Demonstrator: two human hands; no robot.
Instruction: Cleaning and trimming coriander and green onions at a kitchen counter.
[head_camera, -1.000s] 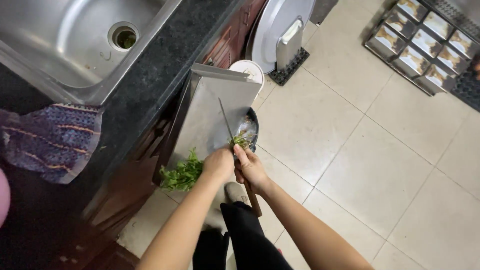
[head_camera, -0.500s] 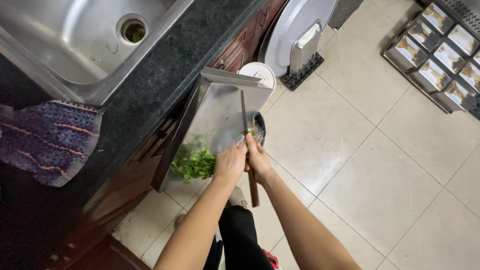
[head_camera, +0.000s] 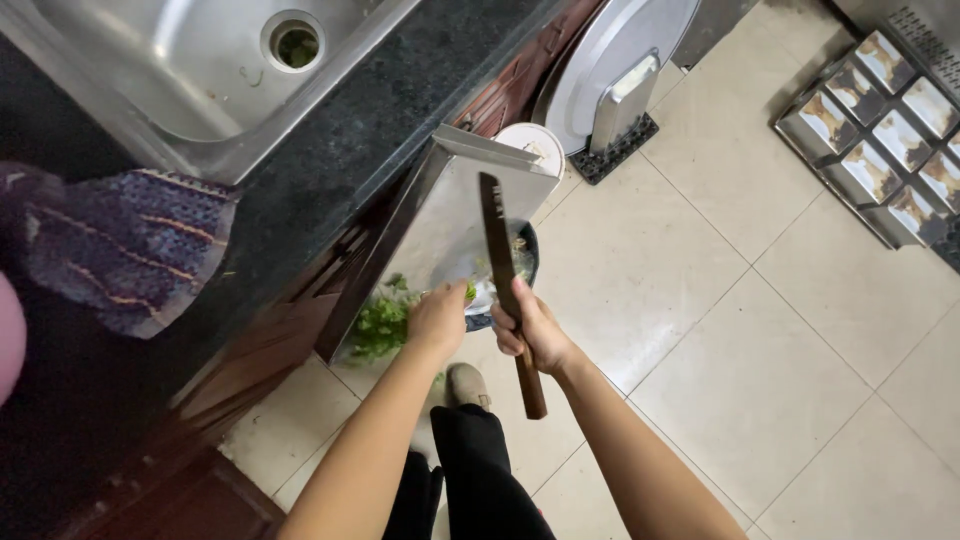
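Frame centre: right hand (head_camera: 535, 335) is gripping a knife (head_camera: 505, 275) by its dark wooden handle, fingers closed, blade pointing up over a tilted cutting board (head_camera: 450, 220). Left hand (head_camera: 438, 318) is gripping the board's lower edge, fingers curled. Green herbs (head_camera: 380, 325) are clinging at the board's lower left, above the tiled floor (head_camera: 760, 340). A dark bowl (head_camera: 527, 262) is sitting under the blade.

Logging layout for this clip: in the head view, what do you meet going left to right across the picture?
Striped cloth on the dark counter → steel sink drain → green herbs → left hand → right hand gripping the knife → grey round lid leaning at the cabinet → tray of small tins on the floor.
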